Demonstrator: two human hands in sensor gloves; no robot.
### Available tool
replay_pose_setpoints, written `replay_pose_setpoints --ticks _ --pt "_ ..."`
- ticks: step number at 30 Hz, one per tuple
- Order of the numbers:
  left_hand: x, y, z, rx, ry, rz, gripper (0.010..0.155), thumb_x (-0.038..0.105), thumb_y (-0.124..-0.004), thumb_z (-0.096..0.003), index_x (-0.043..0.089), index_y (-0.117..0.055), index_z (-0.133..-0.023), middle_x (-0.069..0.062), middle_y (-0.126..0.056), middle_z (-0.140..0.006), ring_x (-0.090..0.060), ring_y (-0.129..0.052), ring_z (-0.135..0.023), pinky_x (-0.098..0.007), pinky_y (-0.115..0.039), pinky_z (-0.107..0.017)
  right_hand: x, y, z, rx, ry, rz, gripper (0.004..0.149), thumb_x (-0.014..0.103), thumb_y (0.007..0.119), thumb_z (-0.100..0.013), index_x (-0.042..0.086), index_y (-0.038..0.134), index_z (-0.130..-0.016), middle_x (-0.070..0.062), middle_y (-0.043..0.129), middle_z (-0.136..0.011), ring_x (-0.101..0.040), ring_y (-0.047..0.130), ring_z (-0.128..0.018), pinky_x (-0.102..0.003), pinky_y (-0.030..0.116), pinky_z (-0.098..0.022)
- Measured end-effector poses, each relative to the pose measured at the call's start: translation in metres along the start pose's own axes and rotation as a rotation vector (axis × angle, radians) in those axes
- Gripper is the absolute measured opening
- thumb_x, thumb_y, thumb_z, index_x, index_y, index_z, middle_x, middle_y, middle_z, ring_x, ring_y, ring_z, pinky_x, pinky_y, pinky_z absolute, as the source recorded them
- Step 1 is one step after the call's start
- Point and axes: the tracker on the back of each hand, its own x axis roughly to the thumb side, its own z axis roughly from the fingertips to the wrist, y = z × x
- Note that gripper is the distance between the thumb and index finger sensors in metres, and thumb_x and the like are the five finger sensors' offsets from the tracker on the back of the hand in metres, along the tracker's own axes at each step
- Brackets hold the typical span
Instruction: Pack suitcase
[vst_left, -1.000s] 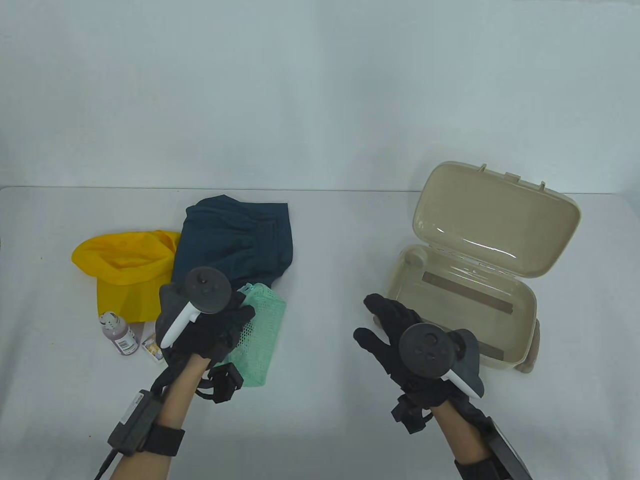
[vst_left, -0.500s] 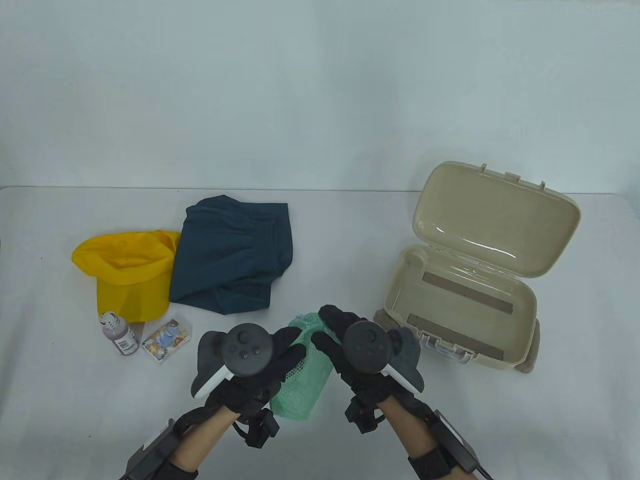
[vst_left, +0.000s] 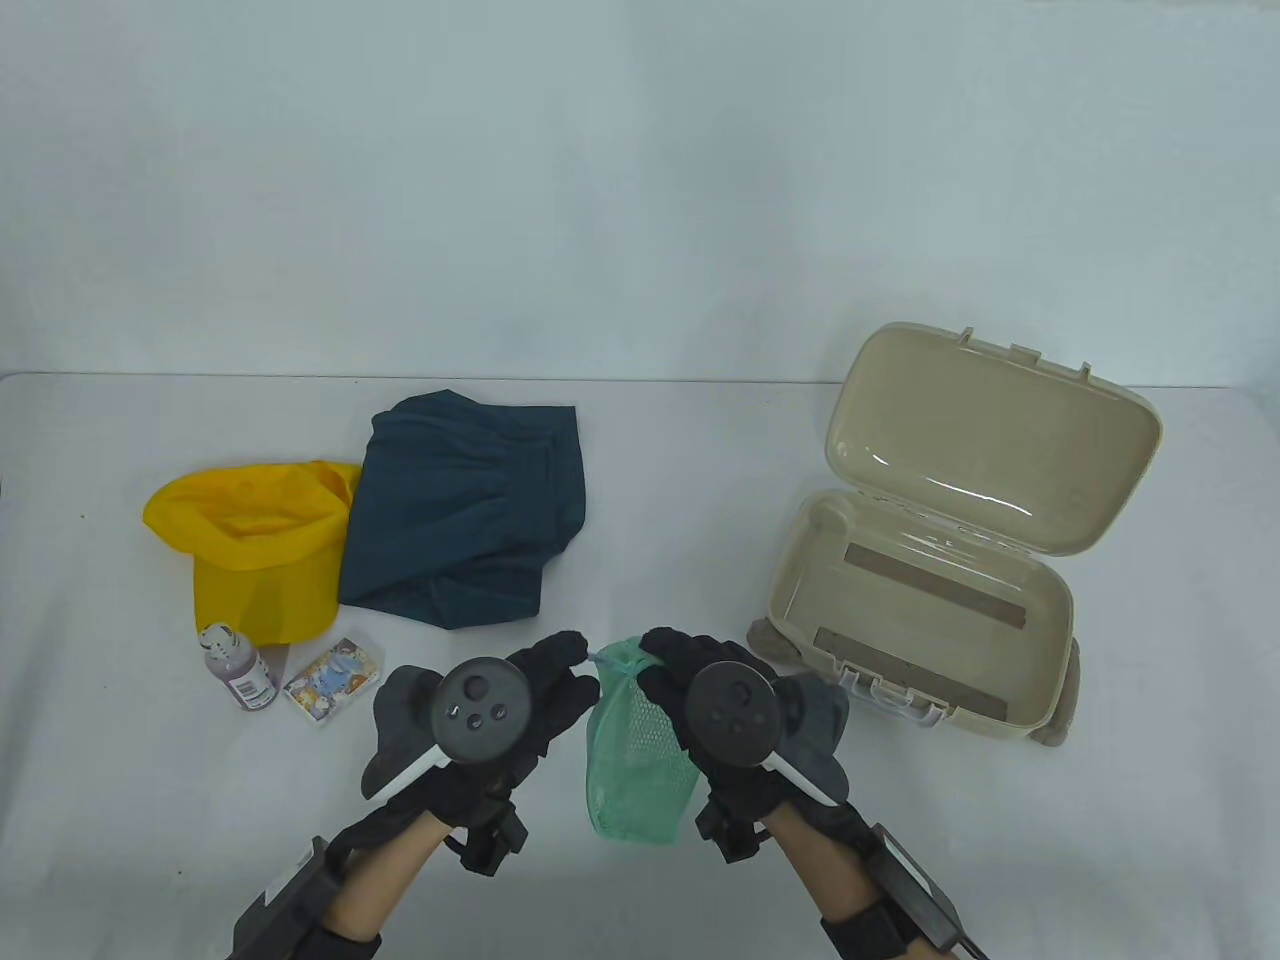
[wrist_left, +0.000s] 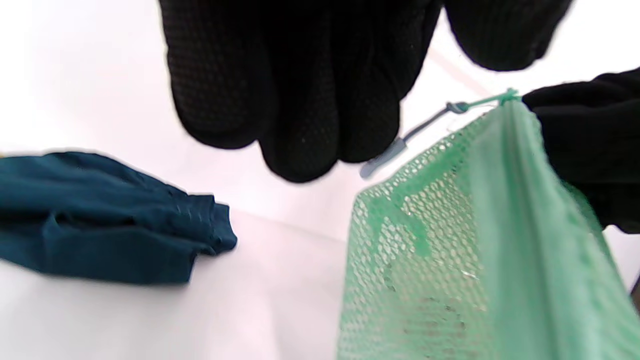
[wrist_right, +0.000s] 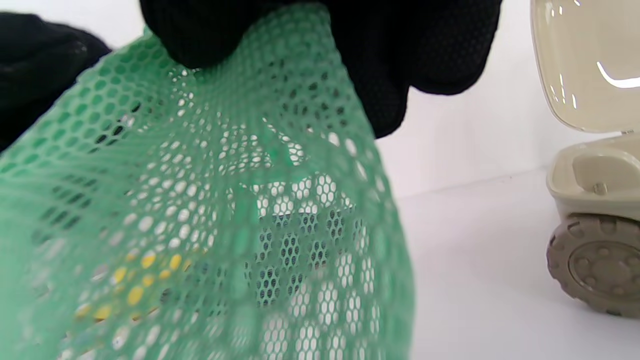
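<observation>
near the front edge of the white table (vst_left: 660, 480), between both hands: soft green mesh bag (vst_left: 632, 755), hanging down. right hand (vst_left: 715, 700) in black glove, fingers curled tight on the bag's top edge. left hand (vst_left: 500, 700) just beside the bag, fingers (wrist_left: 300, 125) loose and straight, holding nothing, close to the little grey pull tab (wrist_left: 385, 157) on the bag's string.

could slip, maybe: held only by one top edge, so a loose pinch lets the bag drop. could also stay shut or twist, because the netting is floppy. looks like nothing packed in it so far.

over at the right side of the table: open beige plastic toy suitcase (vst_left: 1040, 620) with wheels, lid up, nothing inside it.

over at the left side: dark blue folded cloth (vst_left: 465, 510), yellow cloth hat (vst_left: 255, 545), small bottle with purple label (vst_left: 240, 668) and small picture card pack (vst_left: 333, 680), the last two near the front edge.

nothing between the bag and the suitcase. nothing between the left hand and the small things.
</observation>
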Motion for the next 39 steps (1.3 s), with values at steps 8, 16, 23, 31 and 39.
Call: replay_pose_setpoints --ticks 8,16,23,31,39 --pt "0.01 -0.014 -0.003 -0.095 -0.063 -0.027 0.06 0.052 -0.072 -0.0494 0.026 -0.069 -0.103 -0.002 -0.083 -0.099 -0.025 -0.096 -0.081 -0.041 -0.084 -0.056 0.013 0.006 0.006 -0.005 -0.065 0.058 0.048 0.046 0.072 -0.049 0.022 0.076 -0.09 0.004 0.095 -0.074 -0.016 0.098 -0.062 -0.043 0.082 -0.057" --pt "0.028 -0.02 0.001 -0.054 -0.131 -0.235 0.044 0.039 -0.065 -0.0543 0.023 -0.077 -0.094 0.0 -0.091 -0.087 -0.022 -0.1 -0.069 -0.041 -0.084 -0.055 0.015 0.009 0.006 0.007 -0.065 0.089 0.046 0.045 0.071 -0.05 0.022 0.078 -0.089 0.004 0.095 -0.072 -0.016 0.099 -0.06 -0.043 0.082 -0.055" --pt "0.042 -0.027 0.006 -0.042 -0.19 -0.474 0.043 0.039 -0.065 -0.0543 0.024 -0.077 -0.093 0.002 -0.091 -0.085 -0.02 -0.101 -0.067 -0.04 -0.084 -0.054 -0.02 -0.007 -0.008 -0.001 0.108 -0.057 0.045 0.044 0.07 -0.05 0.021 0.08 -0.088 0.004 0.096 -0.069 -0.015 0.099 -0.056 -0.042 0.083 -0.053" --pt "0.048 -0.034 0.008 -0.102 -0.223 -0.489 0.042 0.039 -0.066 -0.0542 0.024 -0.078 -0.092 0.001 -0.092 -0.084 -0.02 -0.101 -0.066 -0.04 -0.084 -0.054 -0.089 -0.007 -0.018 0.054 0.379 -0.291 0.046 0.043 0.066 -0.053 0.016 0.078 -0.089 0.002 0.096 -0.066 -0.014 0.099 -0.052 -0.041 0.084 -0.05" --pt "0.055 -0.039 0.01 -0.15 -0.253 -0.48 0.043 0.039 -0.066 -0.0542 0.024 -0.078 -0.092 0.001 -0.092 -0.084 -0.02 -0.102 -0.066 -0.04 -0.085 -0.054 -0.112 -0.001 -0.021 0.089 0.468 -0.359 0.046 0.042 0.066 -0.053 0.016 0.078 -0.089 0.002 0.096 -0.065 -0.013 0.1 -0.05 -0.04 0.085 -0.048"
